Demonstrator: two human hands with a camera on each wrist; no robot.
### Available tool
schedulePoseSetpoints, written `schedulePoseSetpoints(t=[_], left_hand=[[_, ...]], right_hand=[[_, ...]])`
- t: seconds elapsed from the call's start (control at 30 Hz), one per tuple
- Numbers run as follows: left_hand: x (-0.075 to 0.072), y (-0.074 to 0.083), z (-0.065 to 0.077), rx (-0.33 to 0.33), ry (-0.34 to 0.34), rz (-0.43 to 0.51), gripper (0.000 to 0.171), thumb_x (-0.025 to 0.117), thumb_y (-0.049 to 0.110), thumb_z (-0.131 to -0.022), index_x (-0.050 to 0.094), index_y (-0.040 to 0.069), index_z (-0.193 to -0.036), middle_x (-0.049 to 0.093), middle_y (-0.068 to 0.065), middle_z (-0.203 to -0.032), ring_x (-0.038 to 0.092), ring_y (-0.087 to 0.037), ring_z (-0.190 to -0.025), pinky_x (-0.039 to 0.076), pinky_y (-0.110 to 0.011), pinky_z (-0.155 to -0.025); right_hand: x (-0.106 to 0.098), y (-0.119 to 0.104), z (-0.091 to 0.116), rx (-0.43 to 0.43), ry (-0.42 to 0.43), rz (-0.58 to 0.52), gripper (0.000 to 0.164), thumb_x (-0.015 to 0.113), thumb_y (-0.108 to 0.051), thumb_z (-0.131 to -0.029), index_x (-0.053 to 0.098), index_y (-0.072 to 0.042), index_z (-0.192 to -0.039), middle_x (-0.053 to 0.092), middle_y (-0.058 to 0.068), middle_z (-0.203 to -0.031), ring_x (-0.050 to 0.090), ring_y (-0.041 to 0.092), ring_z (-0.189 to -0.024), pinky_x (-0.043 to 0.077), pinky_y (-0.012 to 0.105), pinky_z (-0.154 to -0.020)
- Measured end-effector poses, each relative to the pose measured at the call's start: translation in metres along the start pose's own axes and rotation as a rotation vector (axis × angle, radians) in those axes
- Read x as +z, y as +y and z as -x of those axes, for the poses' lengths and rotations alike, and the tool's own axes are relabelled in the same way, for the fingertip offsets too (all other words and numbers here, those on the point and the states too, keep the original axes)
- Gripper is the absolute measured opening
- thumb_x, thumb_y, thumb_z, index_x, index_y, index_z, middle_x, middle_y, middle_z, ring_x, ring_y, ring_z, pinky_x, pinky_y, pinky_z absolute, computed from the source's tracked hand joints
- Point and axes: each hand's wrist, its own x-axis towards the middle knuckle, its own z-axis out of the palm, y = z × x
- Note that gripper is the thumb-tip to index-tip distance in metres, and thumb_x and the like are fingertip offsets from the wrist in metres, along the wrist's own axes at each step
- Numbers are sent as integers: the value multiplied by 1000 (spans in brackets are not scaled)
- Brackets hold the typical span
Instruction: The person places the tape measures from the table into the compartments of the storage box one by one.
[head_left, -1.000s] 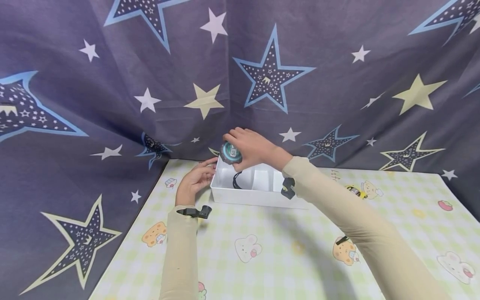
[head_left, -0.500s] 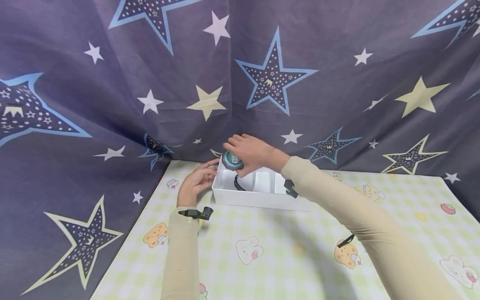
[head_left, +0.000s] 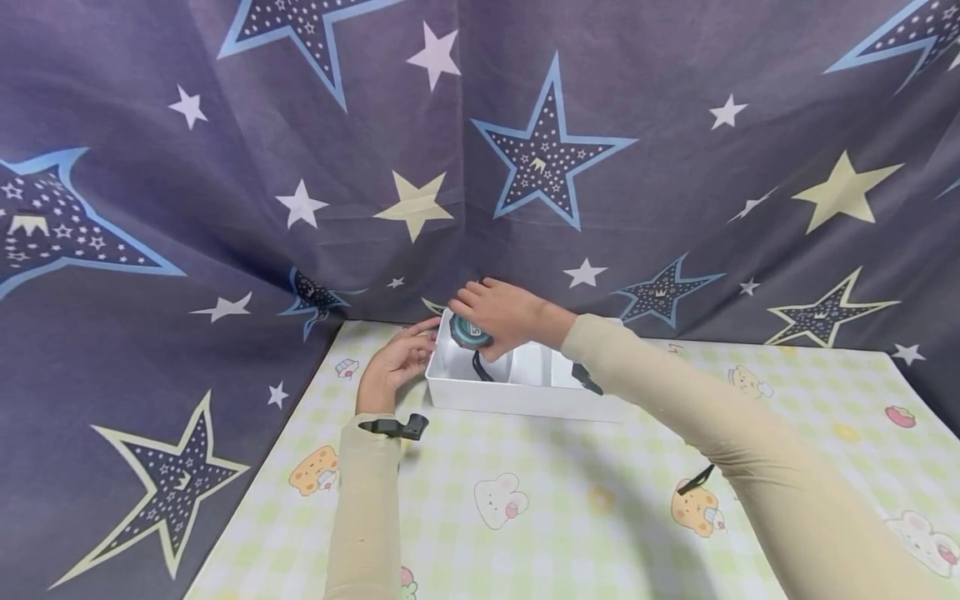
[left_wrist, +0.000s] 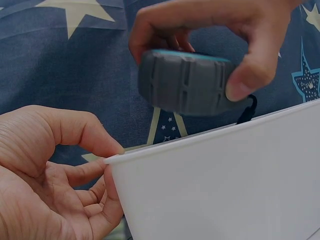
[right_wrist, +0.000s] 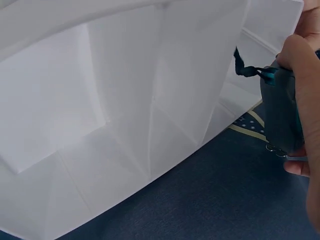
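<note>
Dark grey with a teal ring, the tape measure (head_left: 470, 330) sits in the right hand (head_left: 510, 313), its thumb and fingers spread only as wide as the casing and gripping opposite sides of it. From where I stand, that hand is palm-down, its forearm slanting across the worktop (head_left: 555, 546) in a cream sleeve (head_left: 690, 408). Directly below those fingers is the left-end compartment of a white box (head_left: 517, 398); a black cord (head_left: 482, 367) hangs from the tape measure just beside the thumb. Left of them, the left hand (head_left: 397, 362) has its palm turned towards the box, its fingers nearly closed in a pinch on the corner of the rim.

The right hand covers part of the tape measure's face, and its print is too small to read. Some right fingertips are tucked out of sight behind the casing. The box's right end disappears under the sleeve. I can't tell whether the tape measure touches the far wall.
</note>
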Motion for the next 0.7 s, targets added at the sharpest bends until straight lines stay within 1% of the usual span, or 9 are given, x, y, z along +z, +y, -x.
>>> schedulePoseSetpoints(t=[0.17,0.27,0.47,0.57,0.7], left_hand=[[-1,-1,-1,-6,5,8,72,43,-16,-93,26,4,-160,57,0,-98,58,-7,-68,51,-21,-66],[0,0,-1,-6,6,11,73,45,-16,-91,28,4,-160,57,0,-98,59,-7,-68,51,-21,-66],[0,1,1,-6,-2,8,73,45,-16,-92,27,4,-160,56,2,-96,60,-7,-69,51,-21,-67],[0,1,0,-6,-4,7,72,43,-15,-93,26,4,-160,56,2,-94,60,-7,-69,51,-21,-66],[-1,0,0,-9,-4,19,76,47,-15,-90,26,4,-161,57,2,-94,60,-7,-70,51,-21,-66]], right_hand=[[3,0,-1,-18,-66,34,85,71,-59,-78,44,-7,-139,56,11,-127,55,28,-114,48,42,-98],[5,0,-1,-23,-86,41,83,71,-58,-79,44,-7,-139,56,11,-127,55,28,-114,48,42,-98],[3,-2,-4,-23,-141,59,82,69,-59,-81,43,-9,-141,55,11,-131,54,28,-117,47,42,-101],[4,-5,-7,-17,-155,62,81,69,-59,-81,43,-9,-140,56,10,-129,54,27,-117,48,41,-101],[6,-9,-11,-1,-153,48,82,68,-61,-80,43,-9,-138,58,10,-127,55,26,-115,49,39,-100]])
